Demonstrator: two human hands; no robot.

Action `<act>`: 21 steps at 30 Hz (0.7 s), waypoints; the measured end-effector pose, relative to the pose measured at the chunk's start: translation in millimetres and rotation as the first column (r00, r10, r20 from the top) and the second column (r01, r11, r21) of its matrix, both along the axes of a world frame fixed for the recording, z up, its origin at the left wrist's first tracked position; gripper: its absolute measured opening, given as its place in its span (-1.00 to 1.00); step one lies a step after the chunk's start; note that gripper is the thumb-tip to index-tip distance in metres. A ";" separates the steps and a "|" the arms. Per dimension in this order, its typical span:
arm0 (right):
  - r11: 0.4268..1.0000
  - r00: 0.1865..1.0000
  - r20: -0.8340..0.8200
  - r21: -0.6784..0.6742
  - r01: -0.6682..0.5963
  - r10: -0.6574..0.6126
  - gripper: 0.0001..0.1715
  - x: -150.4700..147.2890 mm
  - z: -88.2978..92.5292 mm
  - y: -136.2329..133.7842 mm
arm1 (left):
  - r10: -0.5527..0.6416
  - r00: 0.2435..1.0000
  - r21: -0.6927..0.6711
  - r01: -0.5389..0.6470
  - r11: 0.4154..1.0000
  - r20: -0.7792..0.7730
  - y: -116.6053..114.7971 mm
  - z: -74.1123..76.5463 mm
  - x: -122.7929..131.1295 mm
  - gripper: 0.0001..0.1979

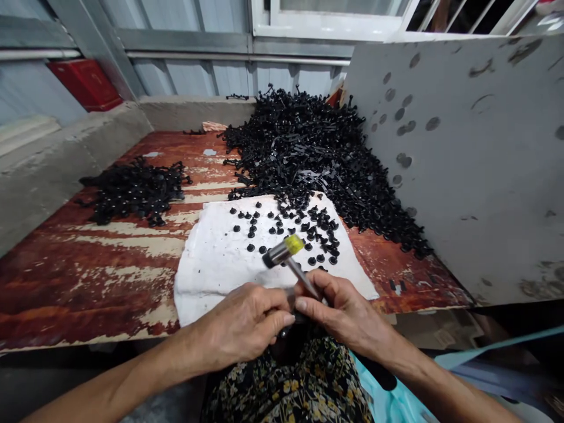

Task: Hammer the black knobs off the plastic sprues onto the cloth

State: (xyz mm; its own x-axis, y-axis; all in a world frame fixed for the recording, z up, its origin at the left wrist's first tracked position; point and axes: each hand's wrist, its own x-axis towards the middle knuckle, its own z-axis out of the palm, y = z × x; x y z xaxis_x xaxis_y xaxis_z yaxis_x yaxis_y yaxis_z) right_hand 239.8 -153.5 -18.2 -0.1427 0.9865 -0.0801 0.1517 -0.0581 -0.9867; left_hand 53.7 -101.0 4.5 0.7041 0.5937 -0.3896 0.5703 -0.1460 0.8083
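Note:
My right hand (pixel 341 305) is closed around a small mallet (pixel 297 270) with a metal shaft. Its head has one yellow face and one black face, tilted up over the white cloth (pixel 211 264). A black grip end shows below my right wrist. Close beside it, my left hand (pixel 251 320) is closed, thumb pressed to the fingers, near a small dark piece that is mostly hidden between the hands. Several small round black parts with stems (pixel 317 226) lie scattered on the cloth, just beyond the mallet head.
A large heap of black parts (pixel 308 141) covers the back of the worn red tabletop (pixel 132 264). At the left lies a smaller black pile (pixel 136 191). A grey spotted board (pixel 462 147) borders the right side, and a concrete ledge (pixel 88 138) the left.

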 end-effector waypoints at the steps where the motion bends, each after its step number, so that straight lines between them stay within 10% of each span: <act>1: 1.000 0.999 -0.045 -0.006 -0.012 0.011 -0.67 -0.3 -1.5 -0.5 | -0.018 1.000 0.049 0.019 0.999 -0.014 -2.0 1.4 0.7 -0.74; 5: 0.991 0.972 -0.198 -0.081 0.110 -0.124 -0.66 2.5 -1.6 -5.7 | 0.328 0.932 0.169 -0.351 0.921 0.152 -3.4 -1.0 -2.2 -0.77; 7: 0.973 0.942 -0.261 -0.150 0.177 -0.211 -0.63 3.4 -0.2 -7.4 | 0.561 0.781 -0.016 -0.579 0.815 0.276 -2.9 -4.2 -3.9 -0.51; 12: 0.966 0.924 -0.307 -0.191 0.174 -0.227 -0.55 -3.2 -0.5 -8.5 | 0.575 0.795 -0.717 -0.287 0.635 0.191 -5.8 -7.2 6.2 -0.46; 21: 0.953 0.953 -0.030 0.035 0.301 -0.300 -0.72 21.6 -16.0 -15.6 | 0.675 0.731 -0.665 -0.454 0.593 0.103 13.1 -5.7 28.5 -0.63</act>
